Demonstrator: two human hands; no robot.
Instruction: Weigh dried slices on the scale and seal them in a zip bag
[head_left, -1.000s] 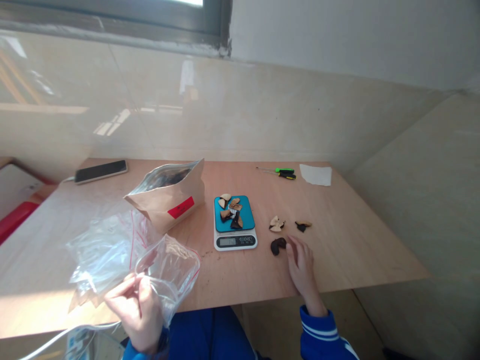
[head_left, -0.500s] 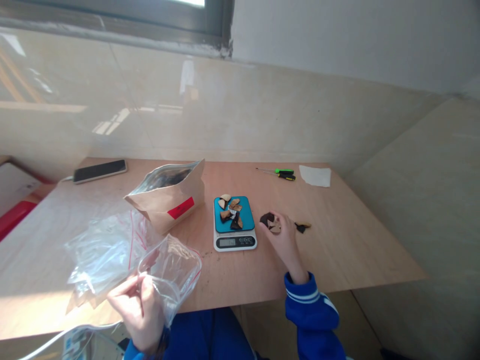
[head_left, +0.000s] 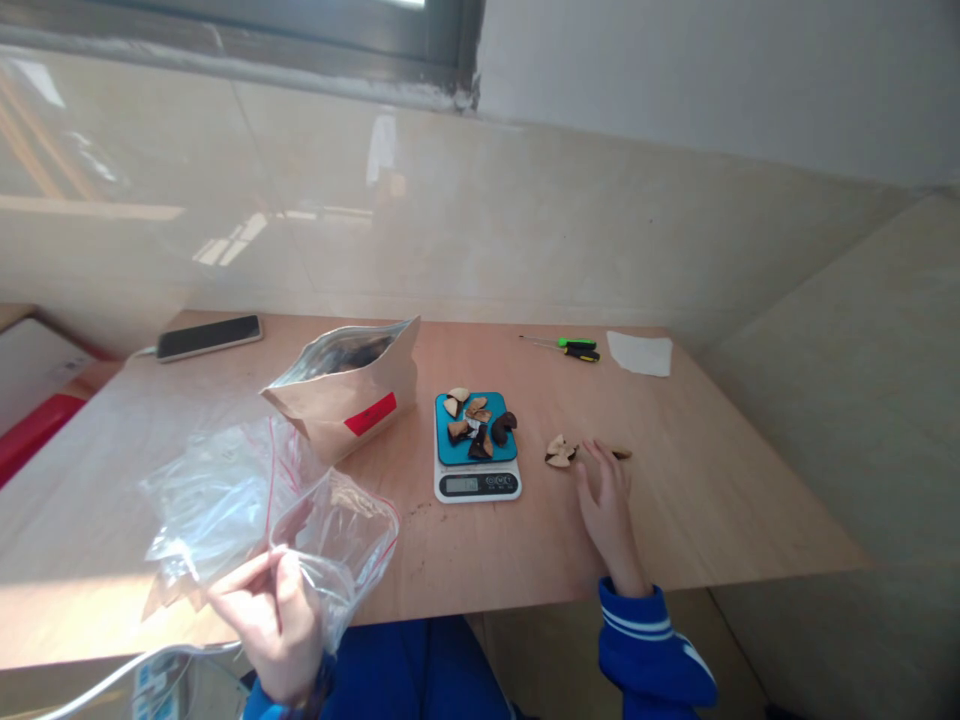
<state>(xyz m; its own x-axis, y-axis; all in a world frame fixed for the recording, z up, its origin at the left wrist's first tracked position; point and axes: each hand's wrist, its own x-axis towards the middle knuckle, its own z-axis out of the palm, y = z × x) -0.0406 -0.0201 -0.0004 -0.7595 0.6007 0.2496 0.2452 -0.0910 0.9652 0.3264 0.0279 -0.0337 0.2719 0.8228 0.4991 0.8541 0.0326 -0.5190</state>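
Dried pieces (head_left: 482, 444), cream, tan and dark brown, lie grouped on the blue platform (head_left: 491, 402) of a white digital scale (head_left: 480, 486), near the middle of the tabletop (head_left: 712, 500). One dark curled piece (head_left: 501, 432) sits at the platform's right edge; the figure on the scale's display is too small to read. Of the two hands, the left hand (head_left: 277, 625) pinches a clear bag (head_left: 352, 540) between thumb and fingers, with a red line running along its edge. More clear bags (head_left: 217, 490) lie just beyond it, in front of an upright kraft pouch (head_left: 337, 425) with a gaping top and a red label (head_left: 370, 414). The right hand (head_left: 606, 500) is loosely spread, thumb apart from the fingers, between a pale piece (head_left: 559, 453) and another piece (head_left: 622, 454) that it partly hides; whether the fingertips touch either, I cannot tell. Farther back are two screwdrivers (head_left: 582, 354) side by side, a sheet of white paper (head_left: 640, 354) to their right, and a phone (head_left: 210, 339) at the far left.
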